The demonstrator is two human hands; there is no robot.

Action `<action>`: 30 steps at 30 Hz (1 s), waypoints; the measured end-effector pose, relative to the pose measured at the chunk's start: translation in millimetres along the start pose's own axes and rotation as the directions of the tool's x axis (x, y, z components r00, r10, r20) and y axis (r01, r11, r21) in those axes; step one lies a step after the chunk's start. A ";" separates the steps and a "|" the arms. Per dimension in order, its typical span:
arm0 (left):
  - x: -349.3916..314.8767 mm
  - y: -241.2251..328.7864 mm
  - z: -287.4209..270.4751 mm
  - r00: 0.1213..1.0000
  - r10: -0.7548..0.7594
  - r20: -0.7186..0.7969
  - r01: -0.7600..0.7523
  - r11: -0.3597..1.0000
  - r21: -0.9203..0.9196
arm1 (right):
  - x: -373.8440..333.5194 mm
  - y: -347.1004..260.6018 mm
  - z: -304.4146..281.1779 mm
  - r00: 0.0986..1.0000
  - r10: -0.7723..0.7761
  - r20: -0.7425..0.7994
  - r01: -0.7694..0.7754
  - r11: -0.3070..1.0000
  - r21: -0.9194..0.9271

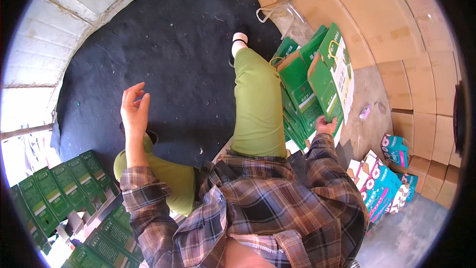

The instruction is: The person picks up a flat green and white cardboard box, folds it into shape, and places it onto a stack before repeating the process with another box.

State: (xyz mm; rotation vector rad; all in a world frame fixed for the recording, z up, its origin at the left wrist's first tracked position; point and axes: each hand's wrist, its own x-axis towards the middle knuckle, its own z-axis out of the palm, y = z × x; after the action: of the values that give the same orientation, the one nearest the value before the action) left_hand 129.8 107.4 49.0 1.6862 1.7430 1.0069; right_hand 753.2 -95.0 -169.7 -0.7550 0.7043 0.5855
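- Right hand (325,126): reaching down at the person's right, fingers closed on the lower edge of a flattened green carton (325,87) in the leaning stack (297,94); exact grip partly hidden behind the sleeve.
- Left hand (134,106): raised over the dark mat (173,44), fingers loosely spread, holding nothing.
- Judged advisable: draw one carton only from the stack, gripping near a corner, steadying the rest so none slides; free hand ready to take the opposite edge.
- Carton: flat-folded, green with white printed panel and yellow cord handle, standing tilted against brown cardboard boxes (377,25).
- More green cartons (54,193) ranged in rows at lower left.
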 end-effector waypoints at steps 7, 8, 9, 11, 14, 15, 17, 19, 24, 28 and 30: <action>-3.8 3.9 -4.5 0.994 0.041 0.104 -0.043 0.999 0.024 | -57.1 -5.0 100.6 0.970 -0.072 0.232 0.093 0.992 -0.084; -4.1 8.2 -8.5 0.995 0.034 0.098 -0.039 0.998 0.046 | -73.7 -4.0 117.0 0.969 -0.060 0.238 0.082 0.993 -0.084; -4.1 10.9 -9.1 0.995 0.030 0.094 -0.036 0.998 0.060 | -93.4 -4.0 133.3 0.959 -0.095 0.268 0.128 0.986 -0.107; -6.6 14.9 -17.6 0.997 0.045 0.056 -0.048 0.998 0.049 | -132.1 9.2 158.0 0.945 -0.108 0.309 0.156 0.979 -0.134; -3.2 14.3 -20.1 0.998 0.055 0.021 -0.056 0.998 0.020 | -193.8 32.3 170.6 0.884 -0.184 0.431 0.309 0.920 -0.240; -1.5 14.5 -17.6 0.999 0.046 0.021 -0.046 0.999 0.012 | -214.2 38.5 170.4 0.879 -0.192 0.436 0.316 0.920 -0.233; 0.3 12.7 -24.7 0.999 0.038 -0.014 -0.038 0.999 0.016 | -242.4 58.1 169.7 0.796 -0.168 0.582 0.393 0.874 -0.285; -0.6 -0.1 -33.2 0.998 0.027 -0.062 -0.026 1.000 0.009 | -262.8 79.2 175.3 0.727 -0.086 0.681 0.401 0.859 -0.320; -0.8 -16.4 -47.3 0.990 -0.020 -0.138 0.021 1.000 0.007 | -309.5 128.3 210.5 0.559 0.062 0.827 0.572 0.693 -0.438; 3.2 -25.2 -54.3 0.978 -0.095 -0.185 0.087 0.995 -0.048 | -292.2 178.9 229.6 0.420 0.081 0.904 0.624 0.698 -0.352; 7.0 -27.2 -64.6 0.953 -0.197 -0.228 0.174 0.978 -0.117 | -297.0 202.1 232.3 0.349 0.173 0.921 0.610 0.704 -0.363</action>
State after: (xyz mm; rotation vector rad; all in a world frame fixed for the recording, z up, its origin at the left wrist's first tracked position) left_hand 61.7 105.3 66.9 1.3573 1.9296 1.2249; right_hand 508.9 139.0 92.2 -1.0092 -0.8024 0.8777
